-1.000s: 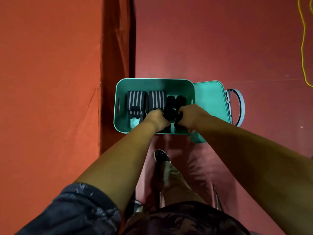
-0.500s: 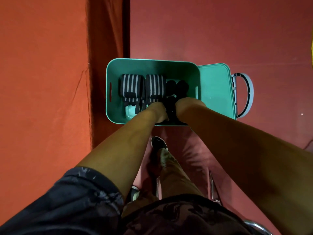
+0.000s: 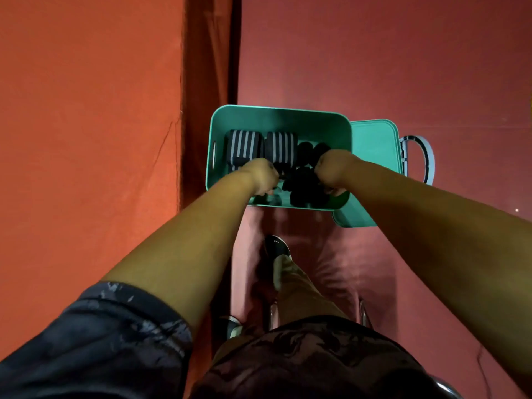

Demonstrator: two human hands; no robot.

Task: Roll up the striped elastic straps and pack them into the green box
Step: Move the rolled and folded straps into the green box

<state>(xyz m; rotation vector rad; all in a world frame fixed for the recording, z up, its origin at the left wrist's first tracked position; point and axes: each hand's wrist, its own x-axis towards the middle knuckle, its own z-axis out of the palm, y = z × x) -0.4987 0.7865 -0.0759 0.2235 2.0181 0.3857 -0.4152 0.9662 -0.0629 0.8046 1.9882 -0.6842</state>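
Green box (image 3: pixel 276 110) sits at the table's (image 3: pixel 374 67) near edge, lid (image 3: pixel 374 145) open beside it on the right. Inside: 2 rolled striped straps, strap A (image 3: pixel 243 146) and strap B (image 3: pixel 280 145), side by side at the left end. Black rolls (image 3: pixel 306 185) lie to their right, count unclear. Left hand (image 3: pixel 260 175) and right hand (image 3: pixel 334 168) are both in the box, each grip curled. Cannot tell what either holds.

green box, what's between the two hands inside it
In the head view, a clump of black pieces lies between the left hand and the right hand, low in the green plastic box. It is too dark to identify them.
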